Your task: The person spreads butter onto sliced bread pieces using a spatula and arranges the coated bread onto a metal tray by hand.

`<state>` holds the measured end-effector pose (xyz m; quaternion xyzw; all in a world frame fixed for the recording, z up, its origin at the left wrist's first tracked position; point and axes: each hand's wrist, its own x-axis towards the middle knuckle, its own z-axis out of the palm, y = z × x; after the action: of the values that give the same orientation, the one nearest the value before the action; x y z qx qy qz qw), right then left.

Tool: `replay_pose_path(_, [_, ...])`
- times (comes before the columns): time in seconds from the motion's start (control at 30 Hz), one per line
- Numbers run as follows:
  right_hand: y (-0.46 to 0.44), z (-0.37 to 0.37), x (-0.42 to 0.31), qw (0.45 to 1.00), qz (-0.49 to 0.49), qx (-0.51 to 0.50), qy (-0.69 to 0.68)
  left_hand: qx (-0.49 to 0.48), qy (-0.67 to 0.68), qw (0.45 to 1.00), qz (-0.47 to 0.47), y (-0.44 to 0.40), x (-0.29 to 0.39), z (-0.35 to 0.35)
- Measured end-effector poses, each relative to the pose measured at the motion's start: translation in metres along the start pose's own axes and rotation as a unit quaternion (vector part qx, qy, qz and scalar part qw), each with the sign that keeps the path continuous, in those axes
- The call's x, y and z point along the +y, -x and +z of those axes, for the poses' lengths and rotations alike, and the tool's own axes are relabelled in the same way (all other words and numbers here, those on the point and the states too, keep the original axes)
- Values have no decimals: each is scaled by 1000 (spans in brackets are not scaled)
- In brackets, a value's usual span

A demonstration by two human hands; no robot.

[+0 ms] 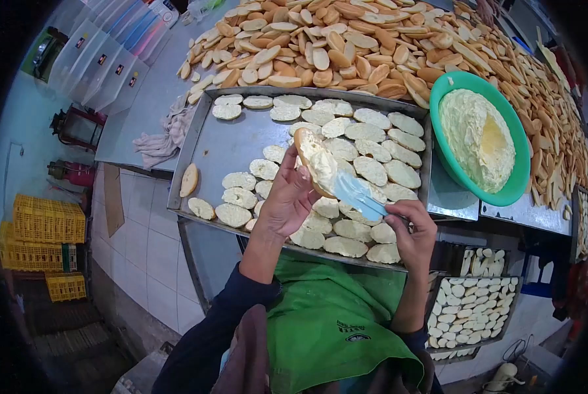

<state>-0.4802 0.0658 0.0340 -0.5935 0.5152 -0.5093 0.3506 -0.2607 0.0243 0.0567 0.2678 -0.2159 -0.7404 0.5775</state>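
Observation:
My left hand [289, 197] holds a slice of bread [316, 161] by its edge, tilted above the tray, with pale cream spread over its face. In my right hand [410, 230] is a light blue spatula [358, 196], its blade against the lower end of the slice. Below both hands lies a metal baking tray [205, 148] with many cream-coated slices [371, 170] in rough rows. One plain-looking slice [189, 179] leans at the tray's left side. To the right stands a green bowl [446, 157] of pale cream [471, 138], scooped hollow on one side.
A large heap of bread slices [346, 46] covers the table behind the tray. A crumpled cloth [166, 138] lies at left. Yellow crates [49, 220] stand on the left floor. Lower right, a rack holds another filled tray [473, 312]. Plastic drawers [103, 62] stand at upper left.

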Motion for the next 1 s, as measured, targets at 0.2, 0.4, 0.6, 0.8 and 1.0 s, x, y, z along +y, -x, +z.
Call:
replay_pose_path(0.2, [6, 9, 11, 996, 1, 83, -36, 40, -100, 994, -8, 3, -11, 4])
replay_pose_path(0.4, [-3, 20, 6, 990, -13, 138, 13, -68, -160, 977, -122, 11, -11, 5])
replay_pose_path(0.6, [-12, 17, -1, 989, -5, 147, 15, -128, -100, 970, -178, 16, -11, 1])
replay_pose_path(0.8, [-3, 17, 26, 957, 99, 137, -234, -134, -126, 978, -98, 12, 10, -18])
replay_pose_path(1.0, [3, 0, 41, 931, 143, 170, -288, 128, -173, 975, 54, -41, 102, -110])
